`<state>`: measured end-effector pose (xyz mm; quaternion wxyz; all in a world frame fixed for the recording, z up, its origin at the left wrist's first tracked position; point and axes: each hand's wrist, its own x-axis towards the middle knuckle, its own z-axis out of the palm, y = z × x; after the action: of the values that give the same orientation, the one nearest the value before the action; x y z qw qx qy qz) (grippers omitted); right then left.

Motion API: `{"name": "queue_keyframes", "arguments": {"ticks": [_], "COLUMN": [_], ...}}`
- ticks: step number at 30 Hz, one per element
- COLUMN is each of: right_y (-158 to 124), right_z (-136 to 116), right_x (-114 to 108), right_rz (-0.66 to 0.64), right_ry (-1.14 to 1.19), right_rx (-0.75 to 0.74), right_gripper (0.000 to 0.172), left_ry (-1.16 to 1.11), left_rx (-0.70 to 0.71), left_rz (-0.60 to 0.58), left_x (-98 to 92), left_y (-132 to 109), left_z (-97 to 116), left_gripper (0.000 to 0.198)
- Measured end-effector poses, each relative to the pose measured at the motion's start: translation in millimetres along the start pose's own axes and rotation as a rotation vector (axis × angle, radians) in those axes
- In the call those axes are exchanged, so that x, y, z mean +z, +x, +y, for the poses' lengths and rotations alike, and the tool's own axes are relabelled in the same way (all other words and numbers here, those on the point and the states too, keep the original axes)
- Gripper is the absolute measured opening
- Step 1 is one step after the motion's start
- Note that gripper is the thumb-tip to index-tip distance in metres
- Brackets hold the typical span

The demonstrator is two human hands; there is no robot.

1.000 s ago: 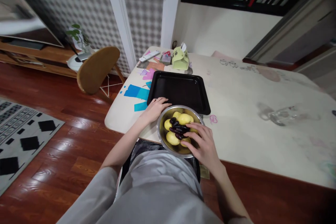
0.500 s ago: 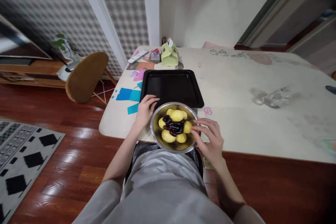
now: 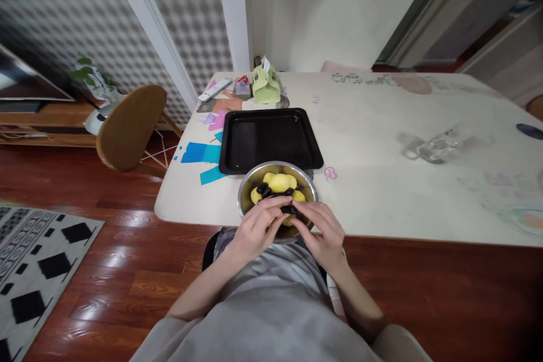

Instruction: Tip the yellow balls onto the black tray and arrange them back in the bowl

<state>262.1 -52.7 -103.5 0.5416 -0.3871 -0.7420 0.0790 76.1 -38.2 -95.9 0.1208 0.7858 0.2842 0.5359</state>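
A steel bowl (image 3: 314, 184) sits at the table's near edge, overlapping the front rim of a black baking tray (image 3: 271, 138). In it are several yellow potatoes (image 3: 280, 182), or similar round yellow produce, with dark elongated grapes (image 3: 265, 190) heaped on top. My left hand (image 3: 257, 229) reaches over the bowl's front, its thumb and forefinger closed about the dark grapes. From the right, my right hand (image 3: 322, 229) brings its thumb and fingertips to the same grapes. The fingertips of both hands almost meet. My fingers hide the front part of the contents.
Behind the tray stand a green tissue box (image 3: 266, 87), a small box (image 3: 242, 87) and a white remote (image 3: 215, 90). A clear glass jug (image 3: 439, 147) lies on the table (image 3: 373, 192) at right. A wooden chair (image 3: 133, 127) stands left.
My left hand has moved from the tray's front corner over the bowl. My right hand has left the bowl's right rim and come inward to the grapes. The view has shifted slightly.
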Motion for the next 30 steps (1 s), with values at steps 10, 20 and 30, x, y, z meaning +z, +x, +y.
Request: {"name": "queue_keyframes", "arguments": {"ticks": [10, 20, 30], "right_y": [-0.4, 0.1, -3.4], "right_z": [1.8, 16.4, 22.6], "right_x": [-2.6, 11.5, 8.5], "right_rz": [0.017, 0.011, -0.035], "right_ry": [0.112, -0.339, -0.335], "right_rx": [0.371, 0.269, 0.257], "right_gripper": [0.018, 0.009, 0.017], "left_ry": [0.103, 0.21, 0.112], "left_rx": [-0.055, -0.128, -0.063], "left_rz": [0.043, 0.191, 0.164], "left_x": [-10.9, -15.8, -9.7], "left_y": [-10.2, -17.3, -32.1], "left_z": [-2.1, -28.1, -43.4], "left_gripper": [0.037, 0.021, 0.02]}}
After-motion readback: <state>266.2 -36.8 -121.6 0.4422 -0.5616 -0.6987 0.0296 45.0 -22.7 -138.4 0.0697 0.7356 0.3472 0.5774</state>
